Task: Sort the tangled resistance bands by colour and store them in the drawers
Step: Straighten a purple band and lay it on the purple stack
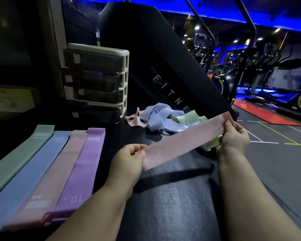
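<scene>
**Risks.** You hold the pink band point(186, 140) flat and taut above the desk point(163, 197), with its far end over the tangled pile point(163, 119). If either pinch slips, the band may spring toward the other hand or drop into the pile and snag again. Misfiling is the second hazard. The sorted pink strip point(59, 171) lies touching the purple strip point(83, 167), and under this blue light the two shades look close, so check the colour before you lay yours down. The drawer unit point(97, 79) stands behind that row, which is not yet stored.

**Hands.** Your left hand point(129, 157) pinches the near end, thumb on top and fingers curled beneath. Your right hand point(233, 136) pinches the far end likewise. The hands are well apart, each clamped on the band.
</scene>
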Demonstrator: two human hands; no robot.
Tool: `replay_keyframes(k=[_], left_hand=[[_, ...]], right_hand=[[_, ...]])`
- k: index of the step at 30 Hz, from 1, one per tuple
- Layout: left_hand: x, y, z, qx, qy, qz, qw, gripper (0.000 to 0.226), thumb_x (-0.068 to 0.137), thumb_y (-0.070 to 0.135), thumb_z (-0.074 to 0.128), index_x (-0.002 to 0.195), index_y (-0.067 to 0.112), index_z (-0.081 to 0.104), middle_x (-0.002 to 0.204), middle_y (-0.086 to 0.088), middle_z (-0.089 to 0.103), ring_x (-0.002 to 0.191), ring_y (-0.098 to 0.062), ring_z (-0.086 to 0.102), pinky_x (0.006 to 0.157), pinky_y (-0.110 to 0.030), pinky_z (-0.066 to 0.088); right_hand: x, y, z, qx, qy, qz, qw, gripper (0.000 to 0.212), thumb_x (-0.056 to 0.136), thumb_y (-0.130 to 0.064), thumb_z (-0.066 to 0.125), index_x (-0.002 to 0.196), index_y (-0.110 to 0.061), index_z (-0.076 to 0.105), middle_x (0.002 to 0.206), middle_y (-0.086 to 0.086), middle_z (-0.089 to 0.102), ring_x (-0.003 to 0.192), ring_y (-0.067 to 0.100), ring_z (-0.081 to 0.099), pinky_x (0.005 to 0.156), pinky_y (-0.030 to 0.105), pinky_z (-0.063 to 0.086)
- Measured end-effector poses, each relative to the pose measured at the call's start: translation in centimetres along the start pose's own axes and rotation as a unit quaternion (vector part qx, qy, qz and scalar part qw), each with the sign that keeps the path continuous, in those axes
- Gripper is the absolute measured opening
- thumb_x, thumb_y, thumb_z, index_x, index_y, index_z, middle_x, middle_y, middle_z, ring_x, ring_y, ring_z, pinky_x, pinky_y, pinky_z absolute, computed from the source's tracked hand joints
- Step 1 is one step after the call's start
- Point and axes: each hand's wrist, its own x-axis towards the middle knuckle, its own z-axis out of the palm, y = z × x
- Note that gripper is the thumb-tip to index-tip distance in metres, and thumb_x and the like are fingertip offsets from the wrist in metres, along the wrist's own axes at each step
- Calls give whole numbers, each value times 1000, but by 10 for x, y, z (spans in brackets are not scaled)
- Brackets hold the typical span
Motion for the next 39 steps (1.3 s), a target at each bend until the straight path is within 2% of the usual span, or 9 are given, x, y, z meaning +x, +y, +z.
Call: replay_keyframes(k=[7, 12, 16, 20, 23, 26, 30, 34, 39], left_hand=[[-13, 15, -19, 107, -113, -13, 988, 13, 92, 9, 62, 91, 15, 74, 87, -8, 75, 71, -17, 62, 68, -27, 53], [-29, 25, -56, 286, -150, 38, 946, 8, 88, 23, 67, 82, 24, 73, 72, 9, 73, 51, 3, 57, 59, -18, 50], [-45, 32, -98, 352, -128, 47, 926, 15, 89, 29, 64, 75, 26, 70, 71, 7, 70, 56, -7, 59, 60, -21, 51], [-55, 37, -138, 334, -112, 30, 935, 28, 89, 24, 63, 61, 24, 67, 64, 3, 67, 46, -5, 54, 44, -15, 43], [-53, 36, -167, 340, -96, 33, 935, 22, 89, 27, 61, 69, 25, 69, 62, 11, 68, 56, -7, 60, 59, -25, 52], [-50, 30, -190, 332, -69, 39, 940, 7, 89, 27, 61, 83, 25, 65, 72, 10, 72, 69, -3, 65, 64, -19, 45], [-48, 19, -212, 327, -48, 36, 943, 7, 86, 29, 60, 86, 26, 54, 70, 13, 71, 50, -3, 50, 55, -24, 39], [-44, 8, -225, 349, -30, 56, 935, 10, 86, 30, 58, 81, 28, 50, 61, 11, 63, 51, -2, 48, 52, -22, 35], [-45, 6, -235, 347, -45, 74, 934, 11, 84, 28, 54, 76, 28, 46, 49, 11, 50, 45, -3, 42, 45, -19, 25]], right_hand=[[-5, 6, 1, -32, 14, -47, 998, 12, 90, -20, 66, 82, -24, 58, 85, -3, 64, 77, 14, 60, 80, 35, 54], [-32, 11, 15, -49, -49, -43, 997, 13, 97, -20, 59, 85, -19, 54, 84, 0, 61, 76, 14, 58, 71, 24, 50], [-69, 11, 41, -55, -85, -36, 994, 9, 100, -18, 54, 99, -9, 54, 77, 2, 58, 63, 9, 54, 51, 16, 49], [-99, 25, 66, -135, -147, -22, 980, 22, 94, -31, 63, 80, -17, 51, 72, 4, 57, 64, 20, 54, 57, 26, 46], [-119, 36, 91, -199, -177, 5, 964, 28, 86, -41, 69, 78, -18, 56, 70, 3, 61, 61, 21, 57, 56, 27, 43], [-136, 43, 117, -260, -229, 21, 938, 35, 82, -46, 71, 84, -11, 66, 63, 3, 62, 53, 17, 58, 52, 24, 44], [-159, 53, 148, -282, -289, 52, 913, 34, 88, -35, 69, 62, -15, 60, 49, -2, 49, 39, 8, 39, 42, 19, 30], [-177, 63, 173, -316, -320, 59, 891, 36, 85, -34, 67, 56, -16, 60, 59, 7, 58, 44, 13, 43, 43, 23, 29], [-195, 77, 201, -363, -366, 63, 855, 12, 67, -18, 68, 60, -11, 61, 71, 9, 54, 57, 21, 49, 45, 22, 31]])
